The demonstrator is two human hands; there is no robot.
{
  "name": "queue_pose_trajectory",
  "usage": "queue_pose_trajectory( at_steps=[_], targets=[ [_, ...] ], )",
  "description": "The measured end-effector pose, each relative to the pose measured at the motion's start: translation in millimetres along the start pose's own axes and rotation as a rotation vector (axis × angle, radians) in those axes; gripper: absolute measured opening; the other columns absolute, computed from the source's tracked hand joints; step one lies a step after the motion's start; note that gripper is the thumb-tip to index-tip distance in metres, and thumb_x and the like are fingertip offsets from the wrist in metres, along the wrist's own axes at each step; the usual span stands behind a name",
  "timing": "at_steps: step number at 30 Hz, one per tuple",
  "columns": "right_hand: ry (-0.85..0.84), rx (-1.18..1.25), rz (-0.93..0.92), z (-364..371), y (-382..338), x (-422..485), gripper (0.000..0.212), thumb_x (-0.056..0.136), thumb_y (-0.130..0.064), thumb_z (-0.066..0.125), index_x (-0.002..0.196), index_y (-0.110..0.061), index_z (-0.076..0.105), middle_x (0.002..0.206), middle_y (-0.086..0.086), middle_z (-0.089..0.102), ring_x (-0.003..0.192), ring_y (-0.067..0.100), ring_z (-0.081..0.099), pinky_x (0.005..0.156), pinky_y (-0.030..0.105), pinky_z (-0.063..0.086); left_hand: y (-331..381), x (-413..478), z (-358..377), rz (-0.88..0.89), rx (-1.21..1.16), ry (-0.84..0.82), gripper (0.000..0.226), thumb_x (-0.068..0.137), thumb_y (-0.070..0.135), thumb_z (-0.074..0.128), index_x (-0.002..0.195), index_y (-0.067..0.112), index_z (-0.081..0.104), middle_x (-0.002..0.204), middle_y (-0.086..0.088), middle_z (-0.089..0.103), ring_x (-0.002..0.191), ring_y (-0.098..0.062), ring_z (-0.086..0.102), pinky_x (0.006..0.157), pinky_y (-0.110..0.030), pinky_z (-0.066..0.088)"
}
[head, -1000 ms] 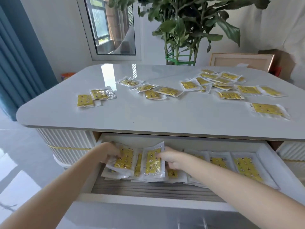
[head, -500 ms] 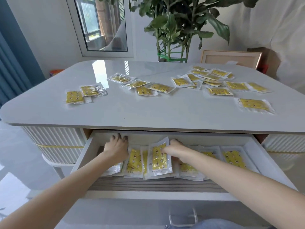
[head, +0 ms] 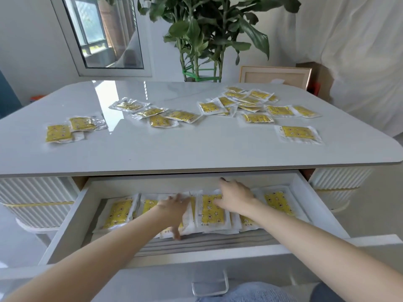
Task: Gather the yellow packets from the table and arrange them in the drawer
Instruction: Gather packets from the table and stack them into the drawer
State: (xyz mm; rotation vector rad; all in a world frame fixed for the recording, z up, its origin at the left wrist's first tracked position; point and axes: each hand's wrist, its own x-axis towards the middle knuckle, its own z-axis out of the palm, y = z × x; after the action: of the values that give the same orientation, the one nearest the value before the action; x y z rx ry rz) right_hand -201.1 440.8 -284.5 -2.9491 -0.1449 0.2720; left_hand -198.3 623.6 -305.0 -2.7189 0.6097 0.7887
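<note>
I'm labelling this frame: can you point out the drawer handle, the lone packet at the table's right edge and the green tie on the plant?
Drawer handle (head: 209, 287): head view, on its metal bar.
Lone packet (head: 298, 133): head view, on its yellow middle.
Green tie (head: 201, 76): head view, on the band around the stems.

1. Just one view here, a head cam worn by the person, so there's nothing for it to overlap with.
2. It looks forward and down over the open drawer (head: 65, 232) right below, with both forearms reaching in from the bottom edge.
3. The drawer sits closest, the table (head: 196, 149) top fills the middle, and a plant (head: 207, 29) and window (head: 104, 33) are at the back.
4. It's a wide-angle lens, so the table edges bow noticeably.
</note>
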Motion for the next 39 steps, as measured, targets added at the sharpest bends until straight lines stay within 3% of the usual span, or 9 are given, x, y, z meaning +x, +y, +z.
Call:
queue_pose_trajectory(
  at_steps=[2, 5, 7, 13, 16, 20, 25, 33, 39],
  targets=[
    [-0.143, 0.088, -0.123, -2.3, -4.6, -0.9, 0.063, 0.079, -0.046, 0.07, 0.132, -0.023, 0.044, 0.098, -0.001, 0.06, 0.075, 0.016, 0.055, 0.062, 0.027, 0.044, -3.1, -1.4, 3.8, 0.019, -0.007, 0.013, 0.126, 0.067, 0.036, 0.082, 0.151, 0.014, -0.009, 0.157, -0.01, 0.004, 0.144, -0.034, 0.016, 0.115, -0.047, 0.027],
    [-0.329, -0.024, -0.195, 2.8, -5.8, -3.5, 0.101, 0.067, -0.054, 0.079, 0.149, -0.037, 0.024, 0.147, 0.007, 0.039, 0.128, 0.028, 0.045, 0.101, 0.04, 0.043, -6.1, -6.8, 2.8, 0.059, -0.023, 0.016, 0.121, 0.07, 0.027, 0.081, 0.151, 0.011, -0.007, 0.157, -0.011, 0.002, 0.145, -0.033, 0.013, 0.117, -0.043, 0.023],
    [-0.361, -0.093, -0.203, 6.0, -4.5, -4.0, 0.108, 0.067, -0.052, 0.079, 0.152, -0.037, 0.014, 0.153, 0.011, 0.026, 0.138, 0.031, 0.032, 0.107, 0.043, 0.037, -7.4, -10.2, -0.5, 0.077, -0.027, 0.005, 0.117, 0.074, 0.024, 0.079, 0.151, 0.008, -0.008, 0.159, -0.011, -0.004, 0.146, -0.031, 0.006, 0.119, -0.04, 0.017],
    [-0.363, -0.134, -0.218, 5.4, -5.8, -6.5, 0.103, 0.072, -0.046, 0.078, 0.152, -0.039, 0.013, 0.15, 0.014, 0.027, 0.136, 0.033, 0.033, 0.106, 0.043, 0.038, -13.5, -11.5, -0.1, 0.09, -0.085, -0.031, 0.117, 0.077, 0.029, 0.075, 0.15, 0.013, -0.015, 0.159, -0.007, -0.016, 0.147, -0.03, -0.011, 0.121, -0.043, 0.003],
    [-0.341, -0.081, -0.221, -3.2, -4.6, -10.1, 0.085, 0.075, -0.048, 0.075, 0.147, -0.036, 0.032, 0.145, 0.006, 0.039, 0.131, 0.027, 0.042, 0.102, 0.039, 0.041, -15.6, -19.3, -5.6, 0.103, -0.163, 0.01, 0.111, 0.079, 0.032, 0.073, 0.151, 0.019, -0.011, 0.16, -0.005, -0.009, 0.148, -0.025, -0.003, 0.121, -0.04, 0.004],
    [-0.215, 0.085, -0.229, -29.2, -3.8, -22.4, 0.036, 0.087, -0.044, 0.062, 0.121, -0.034, 0.062, 0.089, -0.014, 0.059, 0.073, 0.003, 0.052, 0.062, 0.025, 0.043, -14.8, -41.3, -21.3, 0.065, -0.279, 0.183, 0.073, 0.088, 0.039, 0.06, 0.149, 0.031, 0.021, 0.151, 0.005, 0.036, 0.133, -0.016, 0.042, 0.11, -0.036, 0.035],
    [-0.094, 0.285, -0.253, -68.1, -3.0, -48.2, 0.021, 0.088, -0.04, 0.059, 0.106, -0.034, 0.069, 0.095, -0.008, 0.065, 0.09, 0.011, 0.062, 0.082, 0.033, 0.052, -5.0, -80.0, -44.5, 0.113, -0.497, 0.345, 0.043, 0.09, 0.041, 0.056, 0.133, 0.039, 0.047, 0.125, 0.013, 0.061, 0.109, -0.01, 0.06, 0.096, -0.03, 0.048],
    [0.256, 0.439, -0.164, -126.7, 21.6, -62.9, 0.022, 0.09, -0.032, 0.059, 0.111, -0.032, 0.066, 0.099, -0.008, 0.064, 0.08, 0.004, 0.058, 0.08, 0.03, 0.049, 4.0, -108.7, -108.3, 0.181, -0.766, 0.634, 0.029, 0.091, 0.034, 0.056, 0.12, 0.033, 0.059, 0.1, 0.011, 0.067, 0.083, -0.007, 0.062, 0.071, -0.019, 0.046],
    [0.411, 0.418, 0.01, -146.3, 66.2, -43.2, 0.027, 0.09, -0.023, 0.055, 0.116, -0.027, 0.062, 0.11, -0.006, 0.061, 0.095, 0.013, 0.059, 0.075, 0.028, 0.045, 21.8, -87.6, -159.7, 0.205, -0.776, 0.703, 0.032, 0.092, 0.032, 0.056, 0.123, 0.024, 0.057, 0.1, 0.005, 0.066, 0.087, -0.02, 0.065, 0.074, -0.024, 0.047]
  ],
)
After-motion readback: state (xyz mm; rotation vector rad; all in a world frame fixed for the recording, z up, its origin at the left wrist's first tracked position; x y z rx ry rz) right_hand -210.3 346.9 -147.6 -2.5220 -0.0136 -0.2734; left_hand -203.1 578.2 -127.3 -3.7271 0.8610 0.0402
